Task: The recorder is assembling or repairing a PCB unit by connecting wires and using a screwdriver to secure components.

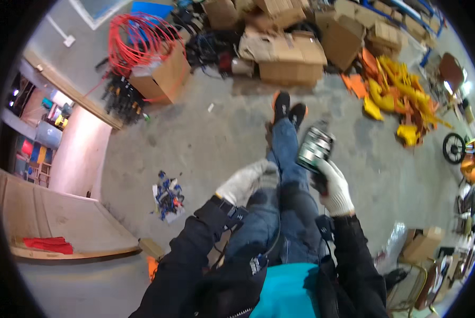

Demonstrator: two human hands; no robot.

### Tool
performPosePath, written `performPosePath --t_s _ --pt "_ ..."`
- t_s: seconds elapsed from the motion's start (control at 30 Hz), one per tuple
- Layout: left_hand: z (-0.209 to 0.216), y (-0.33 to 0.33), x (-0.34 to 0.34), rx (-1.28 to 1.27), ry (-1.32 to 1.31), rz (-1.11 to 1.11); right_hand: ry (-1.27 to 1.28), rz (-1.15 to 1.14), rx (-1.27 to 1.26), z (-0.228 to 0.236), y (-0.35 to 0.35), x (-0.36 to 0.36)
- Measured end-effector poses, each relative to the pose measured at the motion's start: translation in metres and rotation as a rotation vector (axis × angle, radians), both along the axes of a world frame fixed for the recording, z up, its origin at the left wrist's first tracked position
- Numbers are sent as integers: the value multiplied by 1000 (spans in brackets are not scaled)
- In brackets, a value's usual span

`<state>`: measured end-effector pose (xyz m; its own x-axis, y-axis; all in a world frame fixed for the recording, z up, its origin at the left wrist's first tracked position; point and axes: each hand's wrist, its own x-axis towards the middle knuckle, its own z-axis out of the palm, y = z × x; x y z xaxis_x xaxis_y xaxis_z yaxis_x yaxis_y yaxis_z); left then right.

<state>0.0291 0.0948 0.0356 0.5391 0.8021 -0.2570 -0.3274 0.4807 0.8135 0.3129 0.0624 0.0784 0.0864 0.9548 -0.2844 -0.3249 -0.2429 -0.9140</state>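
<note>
My right hand (335, 188), in a white knitted glove, grips a boxy silver-and-black device with greenish parts (317, 146). It is held out over the floor beside my lower legs, and its exact kind is unclear. My left hand (250, 181), also gloved in white, is above my left knee and holds nothing that I can see. Its fingers reach to the right and look loosely bent, partly blurred. My legs in blue jeans (285, 143) stretch forward, the dark shoes (282, 106) close together.
A small heap of blue and dark scraps (168, 196) lies on the floor at left. Red tubing (142, 45) is coiled on a cardboard box (166, 77) at far left. More cartons (290, 58) stand ahead. Yellow and orange plastic parts (396, 95) are piled at right.
</note>
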Motion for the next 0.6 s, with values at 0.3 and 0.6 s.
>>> performPosePath --t_s 0.3,0.6 --pt "-13 -27 18 -212 -157 154 161 255 -266 -17 -15 -70" --pt "-13 -25 23 -239 -159 224 -83 443 -133 -35 -20 -54"
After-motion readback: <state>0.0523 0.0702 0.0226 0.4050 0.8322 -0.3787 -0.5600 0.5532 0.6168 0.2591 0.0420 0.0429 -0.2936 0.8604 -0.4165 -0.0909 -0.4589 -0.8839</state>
